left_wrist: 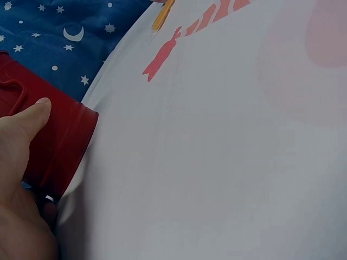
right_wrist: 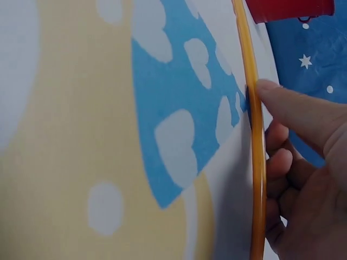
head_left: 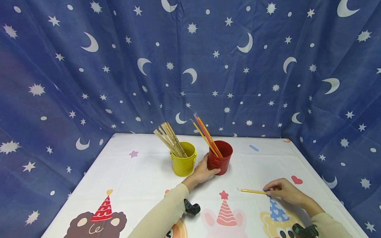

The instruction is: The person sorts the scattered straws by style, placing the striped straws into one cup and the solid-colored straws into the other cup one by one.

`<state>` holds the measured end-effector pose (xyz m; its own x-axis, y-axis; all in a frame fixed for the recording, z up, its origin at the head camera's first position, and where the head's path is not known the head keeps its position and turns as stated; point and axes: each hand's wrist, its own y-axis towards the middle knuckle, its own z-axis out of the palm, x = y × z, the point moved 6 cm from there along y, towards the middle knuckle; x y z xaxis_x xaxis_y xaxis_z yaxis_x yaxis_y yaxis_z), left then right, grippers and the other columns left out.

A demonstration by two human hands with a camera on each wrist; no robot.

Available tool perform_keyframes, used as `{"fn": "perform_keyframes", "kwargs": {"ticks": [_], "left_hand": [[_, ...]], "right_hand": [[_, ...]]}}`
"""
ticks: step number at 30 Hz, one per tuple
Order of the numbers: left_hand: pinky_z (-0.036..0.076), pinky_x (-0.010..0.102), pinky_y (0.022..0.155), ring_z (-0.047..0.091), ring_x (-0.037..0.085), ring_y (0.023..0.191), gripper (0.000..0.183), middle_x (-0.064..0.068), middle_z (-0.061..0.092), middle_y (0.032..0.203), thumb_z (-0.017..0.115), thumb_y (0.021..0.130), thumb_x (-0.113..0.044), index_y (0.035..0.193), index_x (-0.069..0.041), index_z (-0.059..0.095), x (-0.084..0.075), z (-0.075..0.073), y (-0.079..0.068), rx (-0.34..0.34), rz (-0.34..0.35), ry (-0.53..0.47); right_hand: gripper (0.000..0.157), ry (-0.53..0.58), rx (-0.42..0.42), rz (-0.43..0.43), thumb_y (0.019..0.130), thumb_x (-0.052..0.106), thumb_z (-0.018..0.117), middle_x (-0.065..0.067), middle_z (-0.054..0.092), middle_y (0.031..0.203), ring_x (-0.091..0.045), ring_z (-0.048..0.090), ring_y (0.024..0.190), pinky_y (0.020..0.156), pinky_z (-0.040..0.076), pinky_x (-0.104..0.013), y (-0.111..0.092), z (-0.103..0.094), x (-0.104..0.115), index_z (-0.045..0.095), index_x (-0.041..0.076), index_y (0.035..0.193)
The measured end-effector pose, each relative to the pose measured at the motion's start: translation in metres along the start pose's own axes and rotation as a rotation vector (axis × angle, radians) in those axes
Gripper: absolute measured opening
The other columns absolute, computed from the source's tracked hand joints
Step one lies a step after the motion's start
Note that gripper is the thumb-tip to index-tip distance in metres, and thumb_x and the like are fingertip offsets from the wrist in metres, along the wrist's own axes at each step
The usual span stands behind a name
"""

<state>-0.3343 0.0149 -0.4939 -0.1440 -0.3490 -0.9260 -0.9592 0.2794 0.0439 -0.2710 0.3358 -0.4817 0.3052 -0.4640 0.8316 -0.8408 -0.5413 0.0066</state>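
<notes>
A small red bucket (head_left: 224,167) stands near the middle of the table, with several yellow and red straws (head_left: 205,132) in thin clear wrappers leaning out of it. My left hand (head_left: 203,172) grips the bucket's side, thumb across its front near the base; the left wrist view shows the thumb (left_wrist: 39,115) against the red wall. To the right, my right hand (head_left: 282,191) pinches one wrapped yellow straw (head_left: 253,191) by its end, low over the table. In the right wrist view the straw (right_wrist: 256,141) runs past the fingertips.
Left of the red bucket stands a yellow bucket (head_left: 183,165) with several tan, flat-looking sticks (head_left: 171,138) leaning out. A white tablecloth (head_left: 143,185) with cartoon animals covers the table. Behind hangs a blue curtain (head_left: 208,82) with moons and stars.
</notes>
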Motion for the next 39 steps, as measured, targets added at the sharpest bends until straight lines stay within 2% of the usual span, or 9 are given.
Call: {"fn": "perform_keyframes", "kwargs": {"ticks": [5, 9, 19, 27, 32, 35, 39], "left_hand": [[0.033, 0.053, 0.124, 0.044, 0.031, 0.144, 0.085, 0.011, 0.048, 0.155, 0.074, 0.090, -0.029, 0.158, -0.011, 0.028, 0.002, 0.002, -0.001, -0.002, -0.006, -0.007], [0.033, 0.052, 0.124, 0.045, 0.030, 0.144, 0.085, 0.011, 0.049, 0.154, 0.074, 0.090, -0.030, 0.158, -0.012, 0.028, 0.004, 0.004, -0.001, -0.002, -0.013, -0.002], [0.034, 0.051, 0.124, 0.045, 0.030, 0.144, 0.084, 0.011, 0.049, 0.154, 0.074, 0.090, -0.028, 0.158, -0.011, 0.028, 0.002, 0.005, -0.002, 0.003, -0.001, -0.004], [0.033, 0.053, 0.124, 0.044, 0.031, 0.144, 0.086, 0.012, 0.048, 0.155, 0.074, 0.090, -0.029, 0.159, -0.011, 0.027, 0.001, 0.005, 0.000, 0.004, -0.001, 0.009], [0.032, 0.053, 0.124, 0.044, 0.031, 0.145, 0.087, 0.011, 0.047, 0.156, 0.074, 0.090, -0.029, 0.159, -0.011, 0.025, 0.002, 0.003, 0.001, -0.002, -0.005, 0.000], [0.032, 0.052, 0.124, 0.044, 0.030, 0.144, 0.087, 0.011, 0.048, 0.155, 0.075, 0.089, -0.030, 0.159, -0.012, 0.026, 0.000, 0.001, 0.000, -0.003, -0.010, -0.010], [0.032, 0.053, 0.124, 0.045, 0.030, 0.144, 0.086, 0.010, 0.049, 0.154, 0.075, 0.089, -0.030, 0.159, -0.013, 0.027, 0.000, -0.001, 0.000, -0.005, -0.014, -0.009]], "right_hand": [[0.015, -0.064, -0.042, 0.077, 0.091, 0.002, 0.070, 0.009, 0.059, 0.077, 0.002, 0.047, 0.066, 0.055, 0.040, -0.016, 0.001, 0.003, -0.001, 0.074, -0.009, 0.100], [0.015, -0.098, -0.056, 0.141, 0.090, 0.004, 0.071, 0.005, 0.061, 0.076, 0.000, 0.046, 0.065, 0.055, 0.040, -0.017, 0.001, 0.003, -0.004, 0.075, -0.007, 0.099], [0.015, -0.144, -0.054, 0.144, 0.094, 0.006, 0.067, -0.004, 0.072, 0.082, 0.003, 0.053, 0.071, 0.061, 0.047, -0.016, 0.003, -0.003, -0.002, 0.075, -0.006, 0.099], [0.021, -0.122, -0.127, 0.126, 0.094, 0.011, 0.069, -0.007, 0.076, 0.089, 0.003, 0.056, 0.073, 0.061, 0.050, -0.019, 0.008, -0.016, 0.017, 0.075, -0.006, 0.104], [0.025, -0.101, -0.174, 0.185, 0.095, 0.015, 0.070, -0.014, 0.076, 0.100, 0.001, 0.059, 0.078, 0.065, 0.052, -0.020, 0.015, -0.023, 0.027, 0.075, -0.005, 0.109], [0.027, -0.084, -0.187, 0.203, 0.096, 0.016, 0.069, -0.011, 0.076, 0.102, -0.001, 0.059, 0.078, 0.065, 0.053, -0.021, 0.020, -0.027, 0.031, 0.074, -0.004, 0.112], [0.030, -0.044, -0.198, 0.176, 0.097, 0.017, 0.068, 0.001, 0.076, 0.100, 0.000, 0.062, 0.083, 0.069, 0.054, -0.020, 0.026, -0.030, 0.042, 0.072, -0.007, 0.115]]}}
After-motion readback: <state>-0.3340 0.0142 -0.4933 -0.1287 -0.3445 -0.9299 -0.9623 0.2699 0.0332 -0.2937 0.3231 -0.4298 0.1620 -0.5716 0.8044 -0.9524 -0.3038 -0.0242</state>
